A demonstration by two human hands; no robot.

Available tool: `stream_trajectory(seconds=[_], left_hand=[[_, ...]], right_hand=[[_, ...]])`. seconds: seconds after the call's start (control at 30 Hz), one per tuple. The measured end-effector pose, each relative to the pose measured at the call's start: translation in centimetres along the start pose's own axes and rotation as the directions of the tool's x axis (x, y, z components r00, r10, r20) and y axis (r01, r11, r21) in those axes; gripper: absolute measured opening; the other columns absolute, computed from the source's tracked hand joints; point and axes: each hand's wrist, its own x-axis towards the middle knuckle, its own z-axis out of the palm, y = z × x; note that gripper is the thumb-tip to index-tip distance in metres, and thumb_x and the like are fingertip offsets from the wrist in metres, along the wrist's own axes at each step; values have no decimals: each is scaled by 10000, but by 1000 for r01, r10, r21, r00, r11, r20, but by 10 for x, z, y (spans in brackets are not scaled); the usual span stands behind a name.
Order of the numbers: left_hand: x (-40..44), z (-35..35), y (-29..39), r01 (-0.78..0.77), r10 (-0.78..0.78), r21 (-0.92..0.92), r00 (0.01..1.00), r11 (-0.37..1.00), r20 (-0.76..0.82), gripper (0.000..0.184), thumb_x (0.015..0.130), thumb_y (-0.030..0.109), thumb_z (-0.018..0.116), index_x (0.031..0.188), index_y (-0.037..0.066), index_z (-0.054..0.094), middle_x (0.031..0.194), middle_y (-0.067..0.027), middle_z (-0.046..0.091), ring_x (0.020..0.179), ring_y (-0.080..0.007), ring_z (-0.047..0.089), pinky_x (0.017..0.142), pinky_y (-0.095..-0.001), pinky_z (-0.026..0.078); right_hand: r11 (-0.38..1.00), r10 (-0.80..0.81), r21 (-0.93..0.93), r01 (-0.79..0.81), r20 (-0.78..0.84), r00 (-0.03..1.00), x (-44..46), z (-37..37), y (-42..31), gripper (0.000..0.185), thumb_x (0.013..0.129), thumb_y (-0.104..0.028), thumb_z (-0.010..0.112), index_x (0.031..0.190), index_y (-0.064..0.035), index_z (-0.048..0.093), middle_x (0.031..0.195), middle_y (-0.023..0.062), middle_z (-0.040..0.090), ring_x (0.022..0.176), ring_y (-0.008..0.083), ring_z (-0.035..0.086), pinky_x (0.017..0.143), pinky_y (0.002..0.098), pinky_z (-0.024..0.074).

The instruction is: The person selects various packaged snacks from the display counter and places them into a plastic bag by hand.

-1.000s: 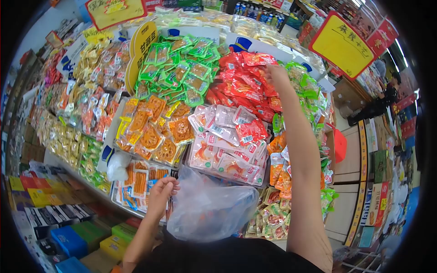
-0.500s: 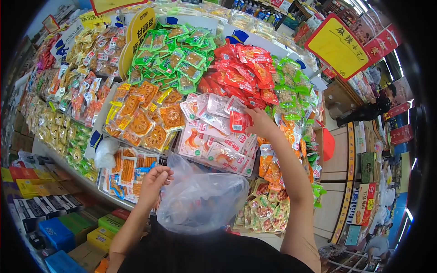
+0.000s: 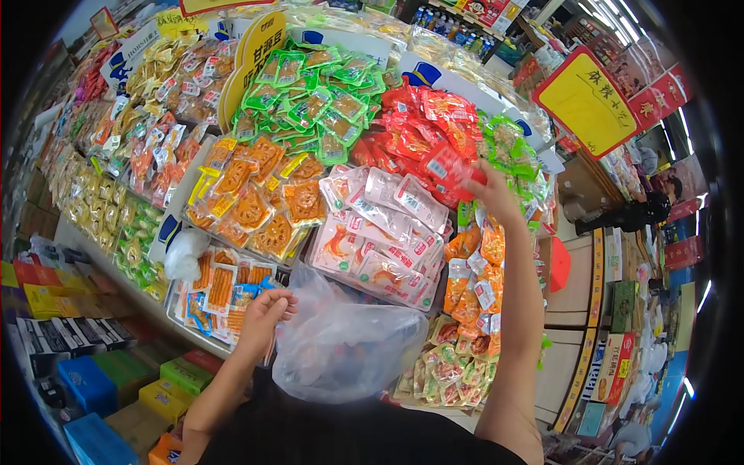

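My right hand [image 3: 494, 191] grips the edge of a red snack packet [image 3: 447, 169] with a white label, in front of the heap of red packets [image 3: 430, 108]. My left hand [image 3: 270, 314] is closed on the top of a clear plastic bag [image 3: 349, 349], which hangs open in front of my body. Through the cloudy film I cannot make out what the bag holds. Pink-and-white packets [image 3: 380, 248] fill the tray between my hands.
Around them lie green packets [image 3: 310, 101], lotus-root slice packets [image 3: 271, 232], orange packets [image 3: 484, 271] and beige packets [image 3: 449, 372]. A yellow price sign [image 3: 587, 101] stands at the right. Coloured boxes [image 3: 93, 384] are stacked low on the left. A person in dark clothes [image 3: 643, 205] is in the aisle.
My right hand, with the red packet, has moved right and up from over the pink packets to the red heap. My left hand stays on the bag. The view has shifted slightly.
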Motion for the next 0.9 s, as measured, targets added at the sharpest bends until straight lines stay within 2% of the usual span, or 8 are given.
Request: stream_trajectory(seconds=[0.13,0.23,0.3,0.37,0.43,0.47,0.63,0.9], left_hand=[[1,-1,1,-7,7,-10,1000,1000,-26,163,896,99,466,1016,8,529,957,-95,588,801,-132,569,699,-237,448],[0,-2,2,-7,7,-25,999,1000,-33,160,895,93,465,1013,6,528,952,-96,588,800,-134,569,698,-237,449],[1,-2,0,-2,1,-30,999,1000,-37,159,895,90,464,1015,6,526,951,-96,587,799,-134,570,697,-235,449],[2,-4,-5,8,-9,-31,999,999,-40,159,895,87,463,1017,5,524,949,-95,587,798,-134,570,696,-233,449],[4,-6,-12,21,-23,-56,999,998,-31,179,881,83,484,1031,0,536,954,-98,601,815,-137,571,716,-243,443],[4,-6,-12,27,-29,-52,999,998,-26,179,881,83,484,1031,0,536,954,-98,601,815,-137,571,716,-243,443],[3,-6,-12,21,-22,-59,1000,998,-4,174,881,77,484,1027,1,539,939,-94,594,798,-136,564,710,-243,442],[-7,1,7,-25,27,117,999,993,-19,158,905,112,473,997,5,542,969,-82,585,820,-110,555,742,-245,455]], right_hand=[[994,-113,-16,112,-242,964,56,-19,34,303,798,-131,610,1066,0,560,845,86,633,765,131,574,670,287,460],[957,-270,-230,175,-499,823,78,-26,30,312,823,-130,564,1109,-4,556,887,153,648,775,220,613,689,335,465],[887,-351,-462,7,-664,660,91,-26,24,296,835,-128,536,1099,4,557,890,185,640,802,303,618,721,382,458],[888,-271,-454,-68,-638,721,103,-24,32,370,828,-159,548,1155,9,515,1000,216,606,922,339,584,800,386,443],[791,-413,-600,120,-378,829,116,-17,54,456,835,-176,542,1242,2,438,1166,238,516,1091,360,494,918,374,387],[856,-337,-491,160,-297,894,114,-17,55,522,827,-189,564,1284,-10,385,1248,233,454,1160,359,436,956,384,352],[861,-370,-480,169,-363,855,74,-29,62,457,838,-155,569,1248,-3,438,1227,181,498,1135,271,479,926,345,383],[981,36,185,50,-431,902,-113,-43,77,232,882,-140,509,1049,7,576,965,54,623,846,110,586,720,238,446]])
